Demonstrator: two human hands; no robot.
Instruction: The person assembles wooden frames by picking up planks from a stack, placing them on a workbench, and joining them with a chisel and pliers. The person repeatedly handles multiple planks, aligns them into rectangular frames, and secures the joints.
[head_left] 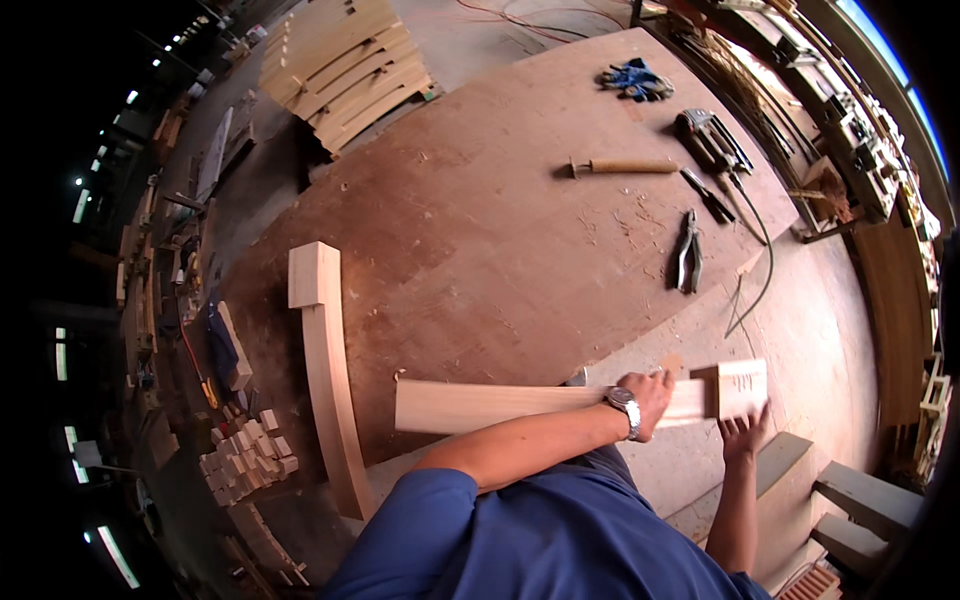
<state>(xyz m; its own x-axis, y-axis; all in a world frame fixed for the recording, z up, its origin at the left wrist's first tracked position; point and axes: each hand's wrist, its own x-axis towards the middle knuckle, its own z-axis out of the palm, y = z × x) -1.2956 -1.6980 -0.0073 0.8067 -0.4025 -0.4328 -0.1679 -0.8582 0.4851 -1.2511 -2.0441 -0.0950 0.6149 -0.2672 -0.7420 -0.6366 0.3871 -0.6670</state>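
A pale wooden board (500, 403) with a thicker block (741, 389) at its right end lies crosswise before me. Its left part is over the brown worktable (440, 230); its block end sticks out past the table's near edge. My left hand (648, 398), a metal watch on its wrist, is closed over the board near the block. My right hand (742, 432) holds the block's near edge, fingers apart and their tips partly hidden. Dark marks show on the block's upper face. A similar board with a block at its far end (330, 370) lies lengthwise to the left.
On the table's right lie a wooden-handled hammer (630, 166), pliers (688, 255), a dark slim tool (708, 195), a nail gun (715, 140) with a hose, and blue gloves (636, 80). Stacked boards (350, 75) stand far left; small blocks (250, 458) are piled at left.
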